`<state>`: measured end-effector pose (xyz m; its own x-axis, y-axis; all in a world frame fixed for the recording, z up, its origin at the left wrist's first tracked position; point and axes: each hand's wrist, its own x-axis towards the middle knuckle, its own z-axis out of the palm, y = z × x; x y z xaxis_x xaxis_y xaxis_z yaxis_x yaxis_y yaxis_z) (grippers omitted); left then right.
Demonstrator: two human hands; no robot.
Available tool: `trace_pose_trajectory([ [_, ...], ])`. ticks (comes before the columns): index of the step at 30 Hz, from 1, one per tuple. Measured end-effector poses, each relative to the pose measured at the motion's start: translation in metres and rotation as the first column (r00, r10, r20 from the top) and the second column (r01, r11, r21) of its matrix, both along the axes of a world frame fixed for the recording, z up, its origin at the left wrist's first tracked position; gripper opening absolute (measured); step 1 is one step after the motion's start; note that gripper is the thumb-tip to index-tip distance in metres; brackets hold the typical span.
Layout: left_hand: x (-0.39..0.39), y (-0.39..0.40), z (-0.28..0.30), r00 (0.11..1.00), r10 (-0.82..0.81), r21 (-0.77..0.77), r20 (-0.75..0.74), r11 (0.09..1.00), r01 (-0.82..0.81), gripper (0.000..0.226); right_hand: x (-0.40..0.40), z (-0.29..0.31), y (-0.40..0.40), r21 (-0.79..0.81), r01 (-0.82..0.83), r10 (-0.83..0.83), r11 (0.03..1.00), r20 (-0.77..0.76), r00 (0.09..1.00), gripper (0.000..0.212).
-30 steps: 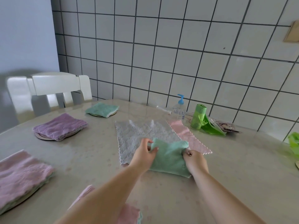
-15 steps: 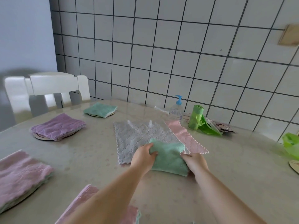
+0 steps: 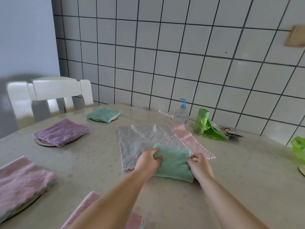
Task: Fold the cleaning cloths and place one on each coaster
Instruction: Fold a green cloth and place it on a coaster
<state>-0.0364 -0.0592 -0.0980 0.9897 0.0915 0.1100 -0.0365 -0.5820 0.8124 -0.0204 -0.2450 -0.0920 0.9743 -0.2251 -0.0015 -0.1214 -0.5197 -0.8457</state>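
Note:
A folded green cloth point(image 3: 174, 164) lies at the table's middle, partly on a flat grey cloth point(image 3: 145, 139) and a pink cloth point(image 3: 189, 139). My left hand point(image 3: 148, 162) grips its left edge. My right hand point(image 3: 198, 164) pinches its right edge. Another folded green cloth point(image 3: 103, 114) rests on a coaster point(image 3: 113, 119) at the back left. A folded purple cloth point(image 3: 61, 132) covers a coaster point(image 3: 41, 142). At the left edge a pink cloth point(image 3: 21, 180) lies on a coaster point(image 3: 23, 207). A bare coaster point(image 3: 302, 169) shows at the right edge.
A white chair point(image 3: 49, 96) stands behind the table at left. By the tiled wall are a pump bottle point(image 3: 181, 114), a green bag roll point(image 3: 201, 121) and small clutter. A green bag point(image 3: 298, 146) sits at right. Another pink cloth point(image 3: 85, 209) lies under my left forearm.
Both hands have slid a little along the green cloth's edges, pressing it flatter. The cloth stays in the same place on the table.

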Motion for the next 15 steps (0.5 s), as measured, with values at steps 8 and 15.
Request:
trace_pose_trajectory([
  [8, 0.004, 0.000, 0.006, 0.996, -0.089, 0.169, -0.032, 0.981, 0.093, 0.062, 0.006, -0.013, -0.006, -0.297, -0.186, 0.216, 0.937, 0.072, 0.974, 0.041],
  [15, 0.017, -0.002, 0.009, 0.990, -0.085, 0.193, -0.110, 0.976, 0.106, 0.064, 0.013, -0.011, -0.005, -0.400, -0.211, 0.256, 0.892, 0.064, 0.965, 0.036],
])
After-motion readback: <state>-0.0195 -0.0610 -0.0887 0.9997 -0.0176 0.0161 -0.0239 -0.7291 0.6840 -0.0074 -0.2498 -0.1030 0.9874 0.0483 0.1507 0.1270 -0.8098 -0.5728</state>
